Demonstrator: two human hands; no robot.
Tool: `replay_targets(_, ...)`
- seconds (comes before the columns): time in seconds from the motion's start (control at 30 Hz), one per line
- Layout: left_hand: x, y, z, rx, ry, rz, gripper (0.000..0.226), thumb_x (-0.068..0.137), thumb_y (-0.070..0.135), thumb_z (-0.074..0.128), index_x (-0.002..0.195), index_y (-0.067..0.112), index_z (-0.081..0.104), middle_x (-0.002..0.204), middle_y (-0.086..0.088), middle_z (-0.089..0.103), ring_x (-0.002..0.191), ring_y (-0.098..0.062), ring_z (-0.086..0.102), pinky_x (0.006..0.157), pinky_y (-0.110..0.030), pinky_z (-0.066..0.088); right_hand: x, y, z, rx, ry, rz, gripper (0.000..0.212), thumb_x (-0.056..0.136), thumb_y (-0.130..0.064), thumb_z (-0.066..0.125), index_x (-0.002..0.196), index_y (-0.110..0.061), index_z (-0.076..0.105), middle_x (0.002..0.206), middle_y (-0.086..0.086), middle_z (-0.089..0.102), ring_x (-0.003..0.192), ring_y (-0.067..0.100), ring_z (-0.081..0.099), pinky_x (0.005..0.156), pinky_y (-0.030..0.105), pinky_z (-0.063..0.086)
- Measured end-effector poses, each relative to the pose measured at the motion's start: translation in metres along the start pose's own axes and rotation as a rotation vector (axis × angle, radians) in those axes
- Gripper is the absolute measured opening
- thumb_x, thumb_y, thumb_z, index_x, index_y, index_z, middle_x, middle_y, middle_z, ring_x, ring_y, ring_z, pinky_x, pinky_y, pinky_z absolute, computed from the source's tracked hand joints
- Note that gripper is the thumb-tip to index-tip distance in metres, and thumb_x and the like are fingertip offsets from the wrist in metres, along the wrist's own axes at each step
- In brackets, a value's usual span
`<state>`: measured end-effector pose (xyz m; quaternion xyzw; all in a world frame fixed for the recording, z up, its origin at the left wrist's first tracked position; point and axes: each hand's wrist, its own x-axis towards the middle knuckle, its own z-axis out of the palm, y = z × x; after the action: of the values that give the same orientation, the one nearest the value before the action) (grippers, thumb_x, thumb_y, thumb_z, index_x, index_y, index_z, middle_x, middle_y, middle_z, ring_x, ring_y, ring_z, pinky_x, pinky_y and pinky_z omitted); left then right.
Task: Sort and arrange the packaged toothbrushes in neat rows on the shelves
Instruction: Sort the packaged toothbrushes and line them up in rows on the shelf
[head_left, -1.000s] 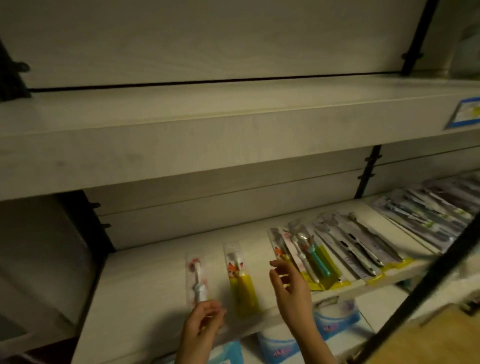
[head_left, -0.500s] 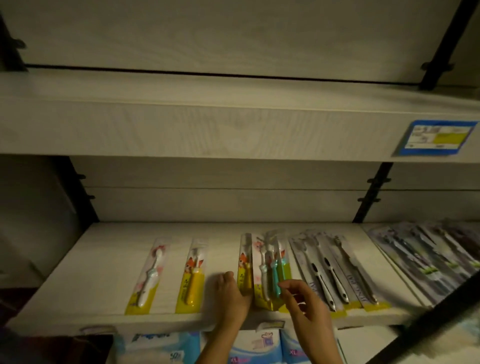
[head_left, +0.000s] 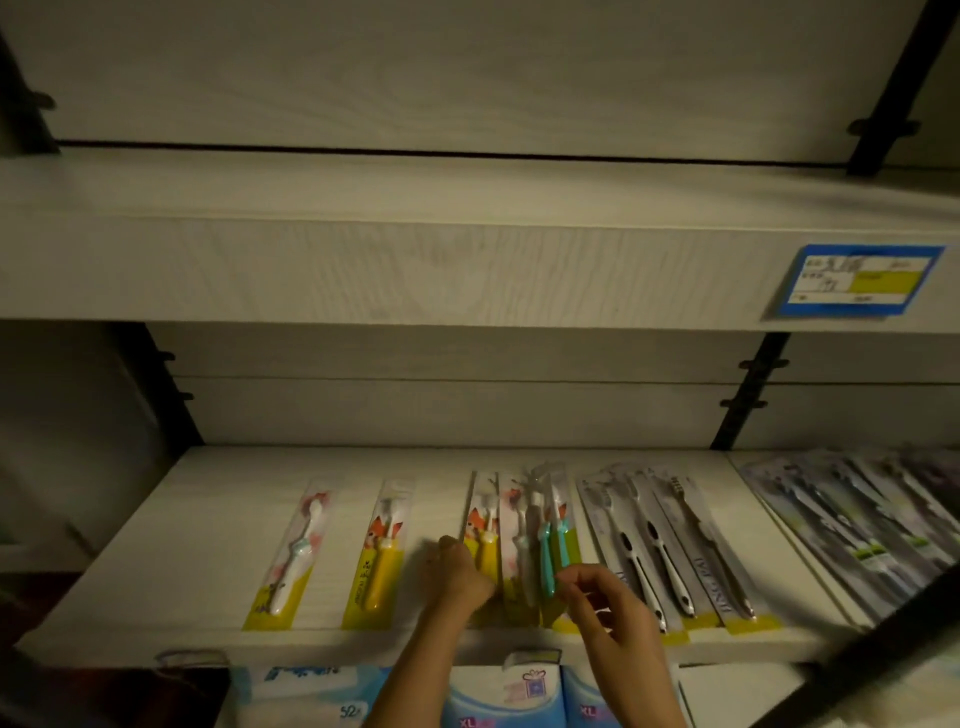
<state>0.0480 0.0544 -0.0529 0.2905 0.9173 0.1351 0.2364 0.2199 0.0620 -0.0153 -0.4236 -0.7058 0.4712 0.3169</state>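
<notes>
Packaged toothbrushes lie in a row on the white shelf (head_left: 197, 525). At the left are a white-and-pink brush pack (head_left: 296, 556) and a yellow fox pack (head_left: 382, 553), each lying alone. In the middle, a second yellow fox pack (head_left: 484, 525) overlaps a bunch of packs with grey and teal brushes (head_left: 540, 540). My left hand (head_left: 457, 574) touches the lower left edge of the second fox pack. My right hand (head_left: 608, 608), fingers curled, hovers at the lower end of the teal brush packs. Whether it pinches one is unclear.
Right of the bunch lie three grey-and-black brush packs (head_left: 657, 551), then several dark packs (head_left: 857, 525) fanned out at the far right. An upper shelf (head_left: 415, 260) with a blue price tag (head_left: 854, 280) overhangs. Blue-and-white soft packs (head_left: 498, 696) sit on the shelf below.
Both hands shifted from the two left packs to the overlapping middle bunch; my view swung left and straightened. In the last half second the hands barely moved.
</notes>
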Motion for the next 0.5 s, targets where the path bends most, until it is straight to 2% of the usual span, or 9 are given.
replay_targets(0.13, 0.001, -0.004, -0.001, -0.009, -0.045, 0.011, 0.057, 0.079, 0.026, 0.067, 0.13, 0.009, 0.047, 0.13, -0.011, 0.052, 0.119, -0.024, 0.051, 0.095, -0.027, 0.047, 0.001, 0.005, -0.002, -0.013, 0.0, 0.014, 0.023, 0.089, -0.008, 0.058, 0.082, -0.029, 0.064, 0.079, -0.003, 0.067, 0.072, 0.006, 0.062, 0.066, 0.028, 0.053)
replay_targets(0.23, -0.005, -0.015, -0.003, -0.066, 0.04, 0.059, 0.042, 0.088, 0.02, 0.056, 0.126, 0.004, 0.046, 0.127, -0.013, 0.054, 0.118, -0.025, 0.053, 0.089, -0.027, 0.044, 0.002, 0.008, 0.001, 0.009, -0.023, 0.046, 0.02, 0.089, -0.008, 0.059, 0.081, -0.026, 0.065, 0.077, -0.001, 0.067, 0.069, 0.006, 0.062, 0.062, 0.023, 0.052)
replay_targets(0.3, -0.007, -0.028, -0.007, -0.155, 0.121, 0.105, 0.044, 0.088, 0.022, 0.056, 0.127, 0.005, 0.044, 0.127, -0.012, 0.054, 0.116, -0.025, 0.053, 0.091, -0.028, 0.042, 0.004, 0.01, 0.004, 0.04, -0.033, 0.073, 0.017, 0.089, -0.01, 0.059, 0.083, -0.025, 0.065, 0.078, 0.0, 0.067, 0.067, 0.008, 0.063, 0.06, 0.02, 0.052)
replay_targets(0.37, -0.011, -0.041, -0.01, -0.345, 0.151, 0.187, 0.056, 0.085, 0.023, 0.063, 0.133, 0.009, 0.038, 0.129, -0.007, 0.05, 0.118, -0.023, 0.049, 0.093, -0.024, 0.038, 0.006, 0.011, 0.009, 0.08, -0.053, 0.096, 0.014, 0.09, -0.013, 0.058, 0.087, -0.026, 0.063, 0.085, 0.0, 0.067, 0.07, 0.011, 0.063, 0.062, 0.02, 0.052)
replay_targets(0.43, -0.027, -0.044, -0.014, -0.667, 0.016, 0.245, 0.059, 0.076, 0.029, 0.071, 0.125, 0.016, 0.041, 0.118, 0.0, 0.052, 0.108, -0.018, 0.052, 0.083, -0.02, 0.038, 0.008, 0.009, 0.015, 0.17, -0.079, 0.142, 0.012, 0.089, -0.019, 0.058, 0.097, -0.029, 0.061, 0.096, 0.0, 0.066, 0.08, 0.013, 0.065, 0.071, 0.026, 0.054)
replay_targets(0.5, -0.041, -0.043, -0.015, -0.846, -0.093, 0.294, 0.07, 0.057, 0.044, 0.073, 0.117, 0.016, 0.05, 0.107, -0.003, 0.061, 0.096, -0.017, 0.06, 0.081, -0.027, 0.048, 0.01, 0.004, 0.023, 0.313, -0.11, 0.189, 0.022, 0.087, -0.024, 0.06, 0.108, -0.029, 0.057, 0.103, -0.001, 0.065, 0.093, 0.017, 0.064, 0.08, 0.033, 0.054)
